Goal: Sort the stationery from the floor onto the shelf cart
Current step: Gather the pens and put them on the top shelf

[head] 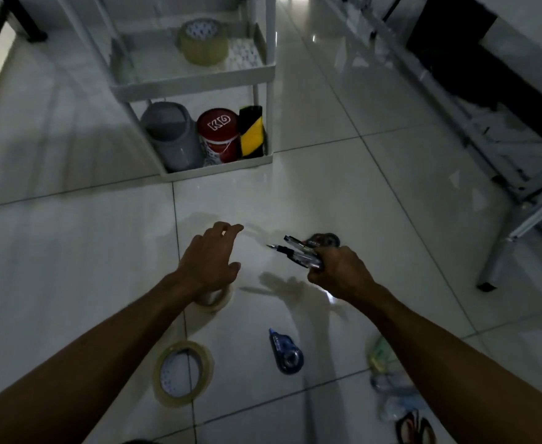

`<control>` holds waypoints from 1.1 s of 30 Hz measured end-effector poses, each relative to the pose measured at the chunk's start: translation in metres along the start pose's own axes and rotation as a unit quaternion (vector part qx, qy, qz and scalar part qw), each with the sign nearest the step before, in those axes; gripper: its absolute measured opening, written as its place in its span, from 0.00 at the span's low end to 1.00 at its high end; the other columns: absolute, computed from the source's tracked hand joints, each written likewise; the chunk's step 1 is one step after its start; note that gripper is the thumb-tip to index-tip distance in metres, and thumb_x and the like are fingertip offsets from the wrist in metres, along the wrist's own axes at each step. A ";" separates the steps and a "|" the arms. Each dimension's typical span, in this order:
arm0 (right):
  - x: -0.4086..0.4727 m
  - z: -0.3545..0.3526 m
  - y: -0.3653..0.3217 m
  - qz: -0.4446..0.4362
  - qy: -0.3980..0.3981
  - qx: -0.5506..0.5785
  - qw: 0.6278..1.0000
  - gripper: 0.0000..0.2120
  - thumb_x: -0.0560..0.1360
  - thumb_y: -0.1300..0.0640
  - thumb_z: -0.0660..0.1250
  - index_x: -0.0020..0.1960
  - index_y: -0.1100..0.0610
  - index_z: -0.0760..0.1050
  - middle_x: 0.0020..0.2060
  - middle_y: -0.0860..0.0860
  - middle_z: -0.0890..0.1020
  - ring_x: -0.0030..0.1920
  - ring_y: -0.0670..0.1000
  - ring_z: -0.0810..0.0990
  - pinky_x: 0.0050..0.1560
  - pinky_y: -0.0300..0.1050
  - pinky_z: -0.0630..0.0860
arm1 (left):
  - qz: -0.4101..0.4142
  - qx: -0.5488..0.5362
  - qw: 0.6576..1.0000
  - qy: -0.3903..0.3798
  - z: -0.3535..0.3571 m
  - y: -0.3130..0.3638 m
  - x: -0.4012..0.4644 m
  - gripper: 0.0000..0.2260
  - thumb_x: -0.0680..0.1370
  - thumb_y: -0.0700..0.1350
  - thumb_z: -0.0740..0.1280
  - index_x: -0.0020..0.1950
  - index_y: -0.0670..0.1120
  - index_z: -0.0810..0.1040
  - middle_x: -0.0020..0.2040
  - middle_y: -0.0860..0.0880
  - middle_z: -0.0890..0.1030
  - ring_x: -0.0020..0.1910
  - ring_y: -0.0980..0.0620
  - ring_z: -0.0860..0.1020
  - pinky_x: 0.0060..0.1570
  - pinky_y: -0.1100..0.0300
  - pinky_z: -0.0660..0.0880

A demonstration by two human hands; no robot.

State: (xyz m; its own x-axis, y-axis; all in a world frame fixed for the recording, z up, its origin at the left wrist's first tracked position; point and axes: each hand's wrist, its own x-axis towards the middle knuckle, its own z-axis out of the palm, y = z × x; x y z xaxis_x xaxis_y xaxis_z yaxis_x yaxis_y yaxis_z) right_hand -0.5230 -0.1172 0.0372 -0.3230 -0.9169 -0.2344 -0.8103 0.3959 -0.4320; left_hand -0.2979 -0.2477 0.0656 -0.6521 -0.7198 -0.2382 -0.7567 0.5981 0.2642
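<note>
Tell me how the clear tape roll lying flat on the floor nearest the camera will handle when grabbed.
The clear tape roll is a thin ring lying flat, so it probably won't roll until tipped on edge. Its open core offers an easy finger hook. It looks light, and on the glossy tile floor it may slide when nudged.

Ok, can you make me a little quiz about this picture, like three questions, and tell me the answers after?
1. True or false: the right hand is empty.
2. Which thing lies on the floor between the two arms? A) the blue correction tape B) a stapler C) a ruler
3. Fill in: the black-and-yellow striped tape stands on the cart's ____ shelf, beside the red tin.

Key:
1. False. It grips a bundle of pens.
2. A. The roll of clear tape lies left of it, partly under the left forearm.
3. Bottom. The left hand is open, above a smaller tape roll.
</note>
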 end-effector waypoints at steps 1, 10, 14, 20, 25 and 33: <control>-0.005 -0.014 -0.006 0.004 -0.004 -0.015 1.000 0.15 0.68 0.55 0.70 0.55 0.51 0.80 0.41 0.52 0.82 0.35 0.51 0.78 0.36 0.36 0.67 | -0.006 -0.003 1.000 -0.005 -0.012 0.005 -0.004 0.35 0.74 0.51 0.70 0.77 0.48 0.58 0.74 0.43 0.63 0.69 0.43 0.67 0.65 0.49 0.65; -0.068 -0.190 -0.091 0.004 -0.011 -0.067 0.998 0.09 0.67 0.55 0.68 0.47 0.53 0.78 0.39 0.54 0.82 0.39 0.57 0.79 0.35 0.41 0.67 | 0.001 -0.006 1.000 -0.004 -0.198 0.064 -0.073 0.34 0.74 0.50 0.69 0.77 0.48 0.58 0.72 0.45 0.65 0.67 0.44 0.68 0.62 0.51 0.68; -0.097 -0.297 -0.153 -0.008 -0.009 -0.083 0.996 0.08 0.69 0.50 0.69 0.46 0.52 0.76 0.39 0.54 0.81 0.40 0.58 0.79 0.36 0.45 0.72 | 0.010 0.006 1.000 0.017 -0.312 0.094 -0.109 0.34 0.73 0.51 0.69 0.76 0.48 0.60 0.71 0.46 0.66 0.68 0.45 0.67 0.63 0.53 0.66; -0.129 -0.471 -0.254 -0.025 0.020 -0.099 0.995 0.07 0.67 0.55 0.67 0.45 0.52 0.77 0.37 0.52 0.80 0.37 0.54 0.79 0.37 0.46 0.78 | -0.007 -0.003 0.997 0.079 -0.499 0.124 -0.164 0.29 0.69 0.49 0.71 0.70 0.49 0.70 0.65 0.47 0.74 0.62 0.45 0.73 0.58 0.55 0.70; -0.153 -0.594 -0.338 -0.051 0.045 -0.111 0.991 0.06 0.68 0.56 0.66 0.46 0.52 0.77 0.35 0.51 0.79 0.33 0.51 0.76 0.30 0.41 0.69 | -0.006 0.000 0.993 0.115 -0.634 0.138 -0.200 0.29 0.70 0.51 0.71 0.70 0.49 0.70 0.66 0.47 0.72 0.63 0.46 0.72 0.60 0.53 0.69; -0.186 -0.695 -0.438 -0.085 0.072 -0.133 0.985 0.04 0.70 0.55 0.67 0.44 0.51 0.75 0.29 0.44 0.69 0.27 0.42 0.67 0.25 0.37 0.58 | 0.002 0.021 0.986 0.167 -0.760 0.148 -0.236 0.31 0.68 0.50 0.72 0.71 0.52 0.67 0.66 0.49 0.71 0.64 0.47 0.71 0.59 0.53 0.68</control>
State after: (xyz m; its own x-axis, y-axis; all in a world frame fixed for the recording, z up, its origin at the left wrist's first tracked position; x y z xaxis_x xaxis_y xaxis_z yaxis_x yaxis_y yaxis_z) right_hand -0.4475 -0.1552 0.8755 -0.2221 -0.9740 -0.0451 -0.9518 0.2266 -0.2067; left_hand -0.2199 -0.2572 0.8710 -0.6087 -0.7887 0.0856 -0.7598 0.6106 0.2234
